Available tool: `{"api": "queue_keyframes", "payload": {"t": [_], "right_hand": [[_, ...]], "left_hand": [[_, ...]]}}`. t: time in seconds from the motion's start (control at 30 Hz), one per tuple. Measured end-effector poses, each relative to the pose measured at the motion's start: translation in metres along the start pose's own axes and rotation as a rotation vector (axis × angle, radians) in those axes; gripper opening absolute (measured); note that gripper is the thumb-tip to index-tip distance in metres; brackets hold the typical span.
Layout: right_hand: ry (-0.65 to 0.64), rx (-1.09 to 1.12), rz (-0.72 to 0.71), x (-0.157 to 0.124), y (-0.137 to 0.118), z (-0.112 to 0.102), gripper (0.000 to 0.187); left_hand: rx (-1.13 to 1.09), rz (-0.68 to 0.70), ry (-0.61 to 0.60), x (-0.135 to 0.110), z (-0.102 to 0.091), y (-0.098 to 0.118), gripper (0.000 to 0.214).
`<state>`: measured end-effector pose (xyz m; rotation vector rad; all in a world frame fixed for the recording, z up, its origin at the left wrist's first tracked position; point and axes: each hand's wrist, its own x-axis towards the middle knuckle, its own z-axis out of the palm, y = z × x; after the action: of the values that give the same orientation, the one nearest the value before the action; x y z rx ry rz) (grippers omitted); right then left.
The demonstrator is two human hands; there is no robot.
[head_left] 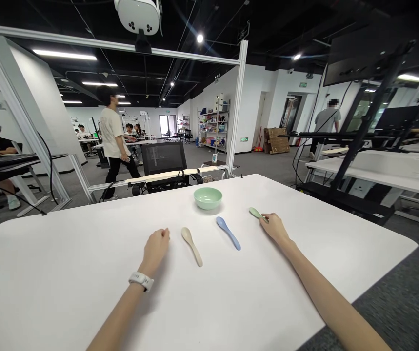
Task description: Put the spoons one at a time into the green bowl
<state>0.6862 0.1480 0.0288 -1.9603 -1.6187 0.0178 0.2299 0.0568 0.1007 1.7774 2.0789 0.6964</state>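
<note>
My right hand [275, 228] has its fingers closed on the handle of a light green spoon [255, 212], whose bowl points away to the left. Just left of a beige spoon [192, 246], my left hand [157, 247] rests with its fingers curled in; nothing shows in it. Between the beige and green spoons lies a blue spoon [228, 233], touched by neither hand. Behind the spoons a green bowl [208, 199] stands upright on the white table [209, 307], and no object shows inside it.
A metal frame [236, 112] rises beyond the table's far edge, with a black mesh chair [164, 163] behind it. One person [116, 136] walks past at the left; others are farther off. A black stand [363, 122] is at the right.
</note>
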Motion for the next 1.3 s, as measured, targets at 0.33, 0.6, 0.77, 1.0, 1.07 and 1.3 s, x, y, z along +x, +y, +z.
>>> {"api": "queue_keyframes", "payload": {"t": [0.33, 0.6, 0.77, 1.0, 1.07, 1.3], "right_hand": [[0.025, 0.047, -0.256, -0.001, -0.032, 0.0, 0.048], [-0.22, 0.062, -0.417, -0.012, -0.069, 0.019, 0.047], [-0.218, 0.085, -0.415, -0.016, -0.066, 0.022, 0.042], [-0.213, 0.105, -0.403, -0.017, -0.068, 0.02, 0.042], [-0.218, 0.102, -0.401, -0.017, -0.068, 0.02, 0.042], [-0.227, 0.087, -0.408, -0.016, -0.066, 0.023, 0.044]], "left_hand": [[0.255, 0.117, 0.294, -0.02, -0.095, -0.16, 0.056], [0.405, 0.098, 0.229, -0.011, -0.073, -0.256, 0.076], [0.423, 0.103, 0.244, -0.012, -0.067, -0.263, 0.074], [0.438, 0.103, 0.247, -0.012, -0.066, -0.262, 0.074], [0.44, 0.095, 0.248, -0.013, -0.066, -0.26, 0.073], [0.447, 0.078, 0.218, -0.014, -0.066, -0.256, 0.076]]}}
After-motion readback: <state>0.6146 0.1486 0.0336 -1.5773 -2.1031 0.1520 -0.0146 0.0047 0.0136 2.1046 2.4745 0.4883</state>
